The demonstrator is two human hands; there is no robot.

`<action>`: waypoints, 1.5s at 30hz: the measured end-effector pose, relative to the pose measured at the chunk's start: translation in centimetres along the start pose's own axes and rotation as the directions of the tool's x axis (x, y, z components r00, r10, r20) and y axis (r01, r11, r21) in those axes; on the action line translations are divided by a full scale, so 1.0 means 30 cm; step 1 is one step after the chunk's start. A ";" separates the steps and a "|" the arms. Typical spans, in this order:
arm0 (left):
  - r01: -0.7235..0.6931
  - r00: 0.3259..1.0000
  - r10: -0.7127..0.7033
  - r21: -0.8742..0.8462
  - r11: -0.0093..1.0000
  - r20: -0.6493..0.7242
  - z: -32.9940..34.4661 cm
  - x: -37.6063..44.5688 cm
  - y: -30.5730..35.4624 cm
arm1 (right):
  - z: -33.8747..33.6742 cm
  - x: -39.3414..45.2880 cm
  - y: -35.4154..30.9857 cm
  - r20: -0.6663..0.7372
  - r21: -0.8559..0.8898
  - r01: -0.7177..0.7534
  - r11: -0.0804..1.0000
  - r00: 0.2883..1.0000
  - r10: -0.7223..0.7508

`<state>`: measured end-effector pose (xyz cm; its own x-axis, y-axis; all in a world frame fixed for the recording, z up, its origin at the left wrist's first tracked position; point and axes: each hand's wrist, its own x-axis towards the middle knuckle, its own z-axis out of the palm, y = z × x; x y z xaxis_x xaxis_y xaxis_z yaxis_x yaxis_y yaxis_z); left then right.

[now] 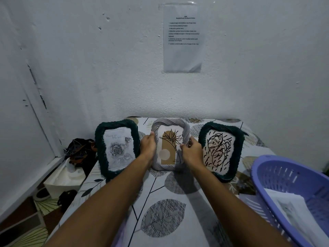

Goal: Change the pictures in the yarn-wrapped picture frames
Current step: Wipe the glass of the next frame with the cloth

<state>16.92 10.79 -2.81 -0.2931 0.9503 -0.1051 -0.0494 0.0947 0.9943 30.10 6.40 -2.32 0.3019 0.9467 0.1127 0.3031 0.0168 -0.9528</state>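
Note:
Three yarn-wrapped frames stand in a row on the table by the wall. The middle one is a grey frame [170, 124] with a tan arch and leaf drawing. My left hand [148, 147] grips its left side and my right hand [192, 151] grips its right side, thumb over the front edge. To its left stands a dark green frame [99, 154] holding a grey rose sketch. To the right a second dark green frame [238, 148] shows a black scribble picture.
A purple plastic basket [263, 182] with printed sheets [292, 211] inside sits at the right front. The leaf-patterned tablecloth [163, 216] covers the table. A printed instruction sheet [182, 38] is taped to the wall. Bags and a white box [62, 179] lie on the floor at the left.

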 end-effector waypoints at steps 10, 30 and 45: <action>-0.197 0.969 0.215 0.147 0.969 -0.124 -0.051 -0.143 -0.016 | -0.058 -0.098 -0.022 -0.067 0.057 0.017 0.998 0.998 -0.013; -0.293 0.906 0.172 0.281 0.914 0.386 0.363 -0.376 0.049 | -0.312 -0.104 0.088 -0.387 -0.022 -0.248 0.969 0.895 0.220; -0.157 0.889 0.076 0.143 0.977 0.452 0.063 -0.490 0.142 | -0.359 -0.339 -0.028 -0.240 0.208 -0.095 0.973 0.960 0.145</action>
<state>22.81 -2.22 2.99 0.1669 0.9859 -0.0087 0.1347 -0.0141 0.9908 36.52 -6.70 0.36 0.5506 0.8339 0.0378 0.0782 -0.0064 -0.9969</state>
